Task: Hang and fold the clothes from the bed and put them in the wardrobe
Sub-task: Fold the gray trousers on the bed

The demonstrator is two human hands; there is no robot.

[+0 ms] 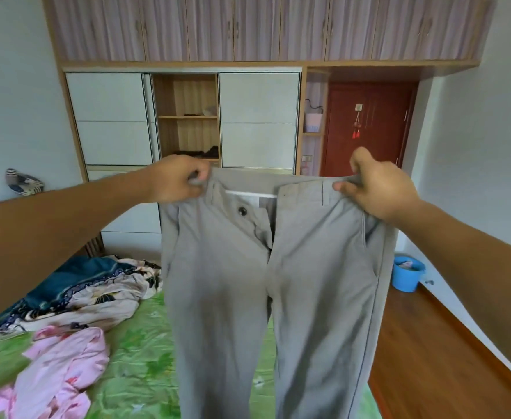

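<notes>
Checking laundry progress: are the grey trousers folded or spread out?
Spread out. The left hand and right hand pinch the waistband of the grey trousers, and both legs hang unfolded above the bed.

Held trousers [272,282] block front; open wardrobe bay [187,116] beyond

The single view comes from a wide-angle camera worn on the person's head. It faces forward and slightly downward, across the bed [139,343] towards the wardrobe [257,116] on the far wall, which stands nearly square to the lens. The left hand [175,179] and right hand [378,189] reach in on outstretched arms from the left and right edges and sit near mid-height. The trousers [224,282] hang close to the lens, filling the centre and running off the bottom edge. The bed lies low on the left, the floor [423,343] low on the right, and the door [369,125] far off to the right. Straight edges bow towards the corners.
</notes>
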